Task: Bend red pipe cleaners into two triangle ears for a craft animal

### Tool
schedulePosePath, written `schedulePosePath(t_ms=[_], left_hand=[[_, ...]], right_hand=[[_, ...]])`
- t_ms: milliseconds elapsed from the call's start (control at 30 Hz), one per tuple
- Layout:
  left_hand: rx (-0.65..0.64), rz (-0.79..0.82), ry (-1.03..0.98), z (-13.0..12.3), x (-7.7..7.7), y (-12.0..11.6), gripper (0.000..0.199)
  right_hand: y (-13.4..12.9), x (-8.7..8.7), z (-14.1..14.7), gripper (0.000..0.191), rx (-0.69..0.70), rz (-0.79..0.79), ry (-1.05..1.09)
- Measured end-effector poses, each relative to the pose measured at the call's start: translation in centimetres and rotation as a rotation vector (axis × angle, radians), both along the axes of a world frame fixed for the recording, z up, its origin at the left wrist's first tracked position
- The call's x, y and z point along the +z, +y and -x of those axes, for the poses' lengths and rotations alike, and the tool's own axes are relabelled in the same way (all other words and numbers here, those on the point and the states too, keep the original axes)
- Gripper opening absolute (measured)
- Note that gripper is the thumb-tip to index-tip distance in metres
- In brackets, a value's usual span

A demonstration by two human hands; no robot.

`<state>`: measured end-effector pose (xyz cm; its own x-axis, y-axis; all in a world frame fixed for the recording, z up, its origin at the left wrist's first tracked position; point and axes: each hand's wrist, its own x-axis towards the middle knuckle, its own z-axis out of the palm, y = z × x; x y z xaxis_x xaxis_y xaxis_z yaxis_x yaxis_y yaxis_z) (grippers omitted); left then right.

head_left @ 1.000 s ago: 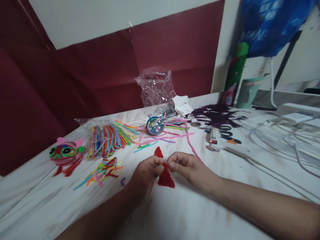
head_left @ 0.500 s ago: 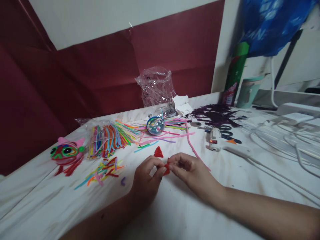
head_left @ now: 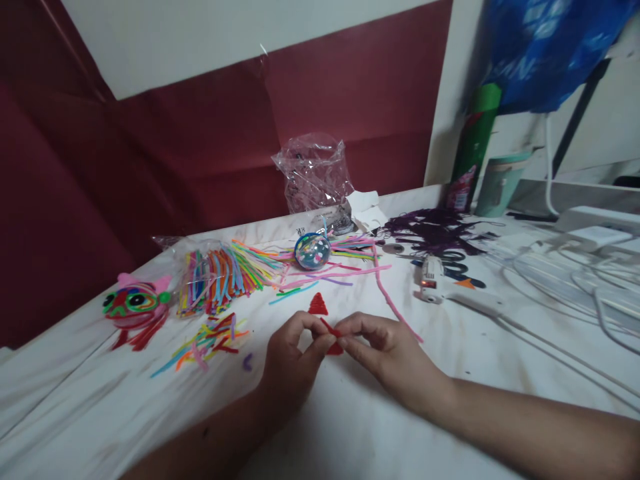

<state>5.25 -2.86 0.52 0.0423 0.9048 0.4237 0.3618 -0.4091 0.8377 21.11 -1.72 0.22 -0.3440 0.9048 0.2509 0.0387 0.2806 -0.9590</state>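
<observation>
Between my two hands is a short red pipe cleaner [head_left: 329, 326], partly hidden by the fingers. My left hand [head_left: 294, 353] pinches it between thumb and forefinger from the left. My right hand [head_left: 387, 347] grips it the same way from the right, the fingertips of both hands almost meeting. More red fuzzy material shows just under the fingertips; whether it belongs to the same piece I cannot tell. Just beyond the hands, a red triangle [head_left: 319, 304] of coiled pipe cleaner lies flat on the white marbled table [head_left: 345, 427].
To the left are a pink animal figure [head_left: 135, 303], cut pipe cleaner bits [head_left: 205, 343] and a bag of pipe cleaners [head_left: 215, 280]. A clear ball [head_left: 313, 251] sits behind the hands. On the right lie a glue gun [head_left: 432, 279], scissors [head_left: 453, 261], purple strands [head_left: 430, 230] and cables [head_left: 560, 267].
The fingertips have drawn closer together on the red pipe cleaner, and a red end now sticks up above the left fingertips. The view has shifted slightly.
</observation>
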Motion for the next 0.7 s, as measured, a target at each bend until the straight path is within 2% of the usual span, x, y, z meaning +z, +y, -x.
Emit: schedulePosePath(t_ms=[100,267,367,433,600,700], left_hand=[[0.014,0.101,-0.169,-0.14,-0.29,0.17,0.017],[-0.076,0.272,-0.375,-0.59,0.09,0.21,0.03],[-0.142,0.308,-0.458,-0.6,0.16,0.42,0.033],[-0.128,0.315,-0.483,-0.49,0.05,0.68,0.029],[-0.145,0.398,-0.329,-0.31,-0.12,0.82,0.022],[-0.103,0.23,-0.128,-0.34,0.03,0.24,0.012]], right_hand=[[-0.04,0.04,-0.1,0.013,0.012,-0.015,-0.01],[0.15,-0.08,-0.39,0.014,0.001,-0.121,-0.097],[0.42,-0.31,-0.43,0.018,0.031,-0.11,-0.06],[0.58,-0.42,-0.39,0.02,0.05,-0.076,-0.012],[0.59,-0.46,-0.25,0.02,0.039,-0.047,0.004],[0.39,-0.46,-0.09,0.021,0.045,-0.006,0.023]])
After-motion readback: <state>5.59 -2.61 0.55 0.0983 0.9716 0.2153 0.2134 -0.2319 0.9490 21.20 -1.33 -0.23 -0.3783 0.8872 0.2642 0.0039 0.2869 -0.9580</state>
